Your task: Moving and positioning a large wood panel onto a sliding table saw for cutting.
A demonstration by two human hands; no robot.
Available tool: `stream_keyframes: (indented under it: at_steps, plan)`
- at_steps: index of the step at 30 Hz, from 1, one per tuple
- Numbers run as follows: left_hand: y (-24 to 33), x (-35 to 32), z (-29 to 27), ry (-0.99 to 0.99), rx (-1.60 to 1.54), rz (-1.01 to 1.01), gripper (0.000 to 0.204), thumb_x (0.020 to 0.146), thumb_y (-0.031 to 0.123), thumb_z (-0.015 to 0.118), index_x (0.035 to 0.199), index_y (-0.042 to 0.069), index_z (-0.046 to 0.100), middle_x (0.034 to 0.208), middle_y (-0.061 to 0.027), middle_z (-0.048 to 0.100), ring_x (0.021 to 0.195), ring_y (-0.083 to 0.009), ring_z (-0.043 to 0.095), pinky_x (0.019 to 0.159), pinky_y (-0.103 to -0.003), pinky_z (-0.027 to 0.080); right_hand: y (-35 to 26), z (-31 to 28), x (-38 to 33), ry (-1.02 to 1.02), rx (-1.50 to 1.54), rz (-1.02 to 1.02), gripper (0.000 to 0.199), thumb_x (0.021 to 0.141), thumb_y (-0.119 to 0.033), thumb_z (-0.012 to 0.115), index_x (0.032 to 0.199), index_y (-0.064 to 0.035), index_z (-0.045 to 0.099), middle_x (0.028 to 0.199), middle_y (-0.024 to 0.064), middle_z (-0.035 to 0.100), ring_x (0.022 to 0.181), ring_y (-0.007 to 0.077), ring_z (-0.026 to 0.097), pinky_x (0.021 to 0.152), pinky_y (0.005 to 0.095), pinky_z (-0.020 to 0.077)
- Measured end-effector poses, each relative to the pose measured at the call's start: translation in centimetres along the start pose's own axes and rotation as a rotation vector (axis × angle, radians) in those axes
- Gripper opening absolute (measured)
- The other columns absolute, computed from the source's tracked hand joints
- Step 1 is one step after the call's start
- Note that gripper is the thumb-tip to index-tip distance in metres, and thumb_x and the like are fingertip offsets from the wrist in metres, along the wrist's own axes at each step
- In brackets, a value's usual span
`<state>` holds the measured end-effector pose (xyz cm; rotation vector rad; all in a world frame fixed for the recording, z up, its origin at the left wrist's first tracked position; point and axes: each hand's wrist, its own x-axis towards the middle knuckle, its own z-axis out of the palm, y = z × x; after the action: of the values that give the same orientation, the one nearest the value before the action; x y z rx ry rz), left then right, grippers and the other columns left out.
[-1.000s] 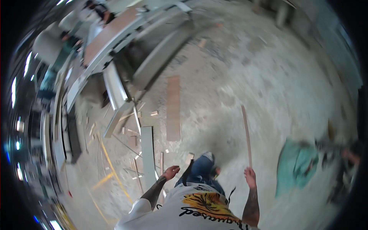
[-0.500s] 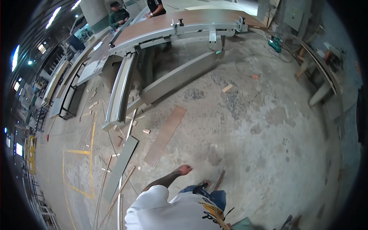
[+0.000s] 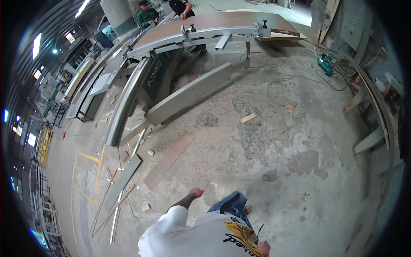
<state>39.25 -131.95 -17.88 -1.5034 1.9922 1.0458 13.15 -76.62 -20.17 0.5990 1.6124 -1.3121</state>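
Head view: my left hand (image 3: 196,193) swings out low in the frame's lower middle, at the end of a bare forearm that comes from a white sleeve. The fingers look loosely curled and nothing is in them — they touch nothing, only hang over the floor (image 3: 299,141). My right hand (image 3: 264,247) shows as a small patch at the bottom edge, right of centre, against my white printed shirt; too little of it shows to tell whether it is closed or slack, or whether it grips anything.

Nearest my left hand, up and to the left of it, lies a long flat board (image 3: 169,159), brown and smooth, slanting from lower left to upper right on the concrete. The concrete is grey, rough and patchy, stained darker in blotches toward the centre. Left of the board a grey panel (image 3: 122,182) lies slanted the same way, with thin pale strips (image 3: 114,210) scattered just beside it and a small wood block (image 3: 146,207) near the lower end. Another pale offcut (image 3: 248,118) sits well apart, in the middle of the frame.

Across the upper part stretches a big panel saw (image 3: 188,92) — grey metal beams, a long rail, and a broad brown sheet (image 3: 214,21) on its table. Two people stand behind it at the top edge. A thin cable (image 3: 278,81) loops over the floor to the upper right.
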Motion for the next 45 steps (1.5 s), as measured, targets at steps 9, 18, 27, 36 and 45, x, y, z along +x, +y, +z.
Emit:
stream_keyframes:
  at_steps: [9, 18, 27, 36, 45]
  plan:
    - [11.8, 5.8, 7.2, -0.181, -0.502, -0.641, 0.039, 0.079, 0.039, 0.061, 0.077, 0.001, 0.068, 0.074, -0.009, 0.065, 0.06, -0.0183, 0.061, 0.051, -0.034, 0.048, -37.0, -8.5, 18.4, 0.09, -0.023, -0.33, 0.025, 0.091, -0.032, 0.051, 0.106, -0.0123, 0.052, 0.088, 0.0072, 0.061, 0.075, 0.0197, 0.059, 0.056, 0.0297, 0.0441]
    - [58.2, 30.8, -15.0, 0.238, -0.612, 0.413, 0.044, 0.09, 0.04, 0.052, 0.111, 0.004, 0.062, 0.105, -0.0189, 0.066, 0.1, -0.0303, 0.062, 0.087, -0.041, 0.048, -59.8, 4.9, 26.9, -0.27, -0.509, 0.03, 0.028, 0.096, -0.034, 0.039, 0.114, -0.0142, 0.048, 0.119, 0.0068, 0.047, 0.11, 0.0274, 0.043, 0.089, 0.0458, 0.0332]
    - [70.4, 45.8, -18.4, 0.536, -0.581, 0.246, 0.037, 0.087, 0.037, 0.054, 0.1, 0.004, 0.067, 0.091, -0.0184, 0.067, 0.086, -0.0279, 0.066, 0.077, -0.041, 0.05, -83.2, 8.6, 42.1, -0.25, -0.641, 0.007, 0.017, 0.092, -0.03, 0.043, 0.09, -0.0146, 0.049, 0.087, 0.0064, 0.049, 0.078, 0.0233, 0.049, 0.061, 0.0389, 0.0359]
    - [73.9, 41.2, -10.9, 0.06, -0.417, -0.387, 0.057, 0.083, 0.05, 0.046, 0.094, 0.0, 0.069, 0.103, -0.0251, 0.065, 0.102, -0.0364, 0.061, 0.088, -0.046, 0.047, -115.5, 11.9, 68.2, -0.122, -0.317, -0.24, 0.016, 0.09, -0.024, 0.048, 0.077, -0.0146, 0.051, 0.067, 0.0043, 0.053, 0.055, 0.0176, 0.053, 0.041, 0.0281, 0.0374]
    - [83.2, 61.5, -24.4, 0.026, -0.442, -0.353, 0.054, 0.085, 0.046, 0.048, 0.101, -0.003, 0.065, 0.11, -0.0276, 0.06, 0.108, -0.0382, 0.057, 0.091, -0.045, 0.045, -129.1, 31.1, 67.5, -0.144, -0.415, -0.354, 0.024, 0.093, -0.034, 0.046, 0.085, -0.0122, 0.053, 0.075, 0.0009, 0.057, 0.062, 0.0117, 0.052, 0.05, 0.0248, 0.0396]
